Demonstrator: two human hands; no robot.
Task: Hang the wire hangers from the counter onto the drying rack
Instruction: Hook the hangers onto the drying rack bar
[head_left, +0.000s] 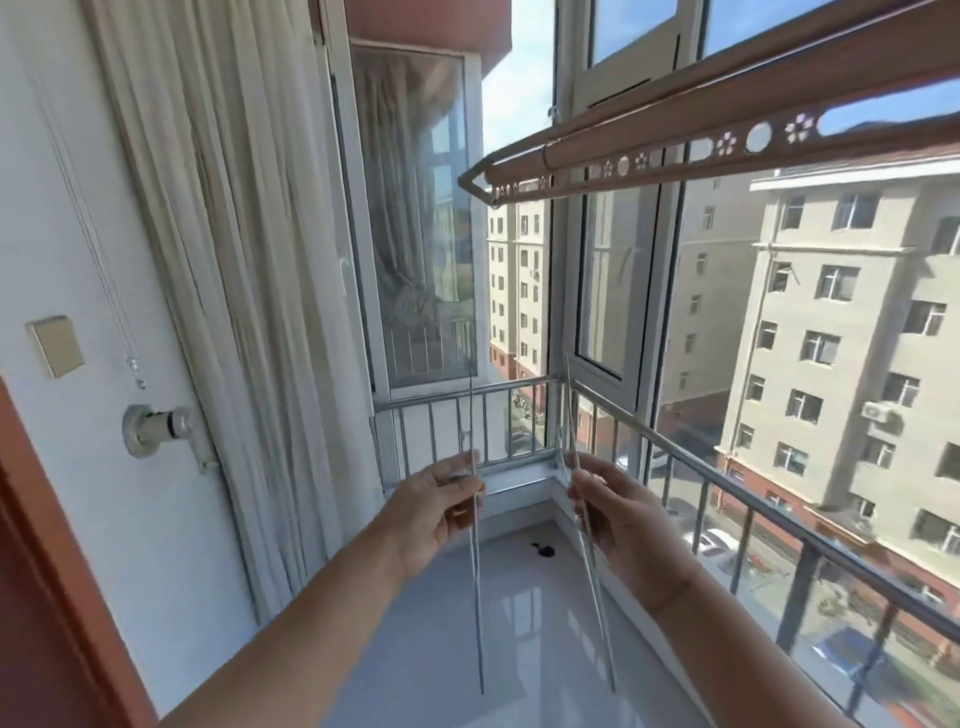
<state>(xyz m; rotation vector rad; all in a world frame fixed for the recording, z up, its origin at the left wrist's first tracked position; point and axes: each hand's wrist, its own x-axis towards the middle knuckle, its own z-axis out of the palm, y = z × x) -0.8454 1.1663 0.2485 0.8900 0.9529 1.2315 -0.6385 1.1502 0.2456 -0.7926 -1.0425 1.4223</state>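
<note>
Each hand carries wire hangers seen edge-on, so they read as thin upright rods: the left hand (441, 499) pinches one hanger (475, 545) between thumb and fingertips, fingers curled loosely around the wire, and the right hand (608, 506) grips what looks like a small bunch of hangers (589, 535), its fingers closed round the wires partway along their length. How many are in that bunch cannot be told. Both sets hang free above the glossy white counter (519, 623), near its far corner by the steel railing (675, 441), and touch nothing but the hands. The drying rack (623, 161), a brown bar pierced with round and flower-shaped holes, runs overhead, well above the hands. The step in hand seems to be lifting the hangers up to that bar. To do it well, it would help to turn a hanger so its hook faces the bar, raise one hand at a time, and seat the hook in a single hole before letting go; the bunch probably needs separating first, since thin wires tangle easily.
</note>
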